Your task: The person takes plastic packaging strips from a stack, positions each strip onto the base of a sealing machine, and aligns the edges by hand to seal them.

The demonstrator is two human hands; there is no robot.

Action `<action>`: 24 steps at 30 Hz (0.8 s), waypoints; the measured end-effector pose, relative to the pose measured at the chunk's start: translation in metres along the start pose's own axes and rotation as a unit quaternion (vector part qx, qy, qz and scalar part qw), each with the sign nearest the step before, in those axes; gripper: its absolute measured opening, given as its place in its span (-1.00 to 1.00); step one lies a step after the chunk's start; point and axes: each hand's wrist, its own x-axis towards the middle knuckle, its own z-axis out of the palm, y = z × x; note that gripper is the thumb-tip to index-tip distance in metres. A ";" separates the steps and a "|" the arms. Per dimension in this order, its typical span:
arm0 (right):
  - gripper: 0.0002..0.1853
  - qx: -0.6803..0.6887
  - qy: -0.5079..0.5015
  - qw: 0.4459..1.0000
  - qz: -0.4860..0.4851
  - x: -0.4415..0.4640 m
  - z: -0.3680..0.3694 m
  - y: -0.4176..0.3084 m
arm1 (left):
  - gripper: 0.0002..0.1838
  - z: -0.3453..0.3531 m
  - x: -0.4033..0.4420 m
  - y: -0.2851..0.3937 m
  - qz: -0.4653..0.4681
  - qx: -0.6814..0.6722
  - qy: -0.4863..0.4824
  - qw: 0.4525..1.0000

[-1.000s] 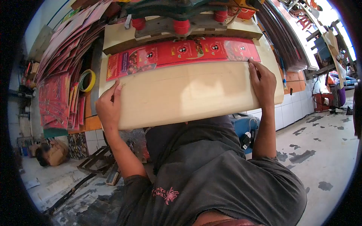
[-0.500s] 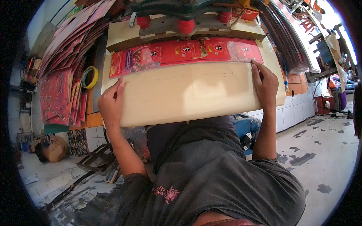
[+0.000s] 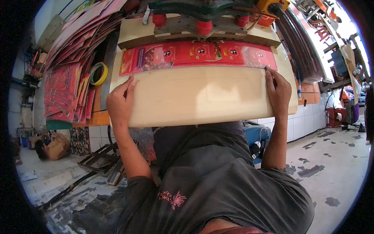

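Note:
A long red printed sheet (image 3: 187,55) lies across the cream-coloured board (image 3: 202,97), under the front of a press-like machine (image 3: 194,29) with red round fittings. My left hand (image 3: 121,97) is closed, thumb and forefinger pinched together at the sheet's near left edge. At the near right corner, my right hand (image 3: 279,93) is also closed, its fingertips on the sheet's edge. The other fingers of both hands curl inward against the board. How firmly either pinch grips the edge is hard to see.
To the left are a tape roll (image 3: 98,74), piled red printed pieces (image 3: 62,93) and a tall leaning stack of sheets (image 3: 83,35). Dark stacked boards (image 3: 300,50) stand on the right. A yellow box with a black knob (image 3: 274,7) sits at upper right. Another person (image 3: 54,146) is low at left.
The view has shifted slightly, so the board, sheet and machine appear a little further right. Both hands stay at the sheet's near edge, with little visible change in their grip.

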 end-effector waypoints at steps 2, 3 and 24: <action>-0.72 -0.002 0.002 1.000 0.000 -0.001 0.001 0.000 | -0.68 0.000 -0.001 0.001 0.004 0.001 0.002 1.000; -0.72 -0.003 0.002 1.000 0.000 -0.001 0.000 0.001 | -0.68 0.002 -0.002 0.002 0.006 0.004 0.003 1.000; -0.73 -0.001 0.003 1.000 0.016 -0.001 -0.003 -0.005 | -0.63 -0.002 -0.005 0.002 -0.001 0.022 -0.036 0.999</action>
